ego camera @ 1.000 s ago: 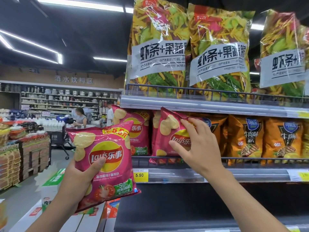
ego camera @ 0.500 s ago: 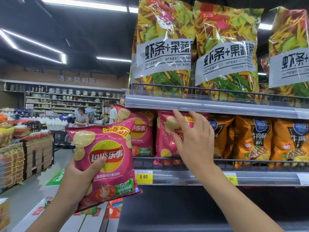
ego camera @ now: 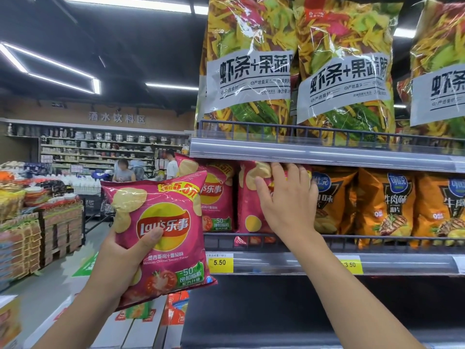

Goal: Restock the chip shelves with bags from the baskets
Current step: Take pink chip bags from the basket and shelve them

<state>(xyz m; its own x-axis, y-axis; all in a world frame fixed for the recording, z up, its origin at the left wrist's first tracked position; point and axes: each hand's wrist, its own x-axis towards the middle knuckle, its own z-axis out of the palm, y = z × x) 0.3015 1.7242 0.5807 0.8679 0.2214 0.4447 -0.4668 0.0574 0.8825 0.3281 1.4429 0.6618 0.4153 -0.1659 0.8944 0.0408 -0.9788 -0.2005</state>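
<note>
Left hand grips pink Lay's bag, "Mexican Chicken Tomato Flavor", at 8 o'clock, clear of shelf edge. Right hand, fingers spread flat, presses shelved pink bag under upper shelf rail. Price tag reads 5.50. Orange bags at 3 o'clock. Dark gap below.

Two bare forearms, no sleeves in view, left hand and right hand both without gloves, no rings, no watch or bracelet at either wrist, short plain fingernails, thumbnail on the left unpainted
</note>
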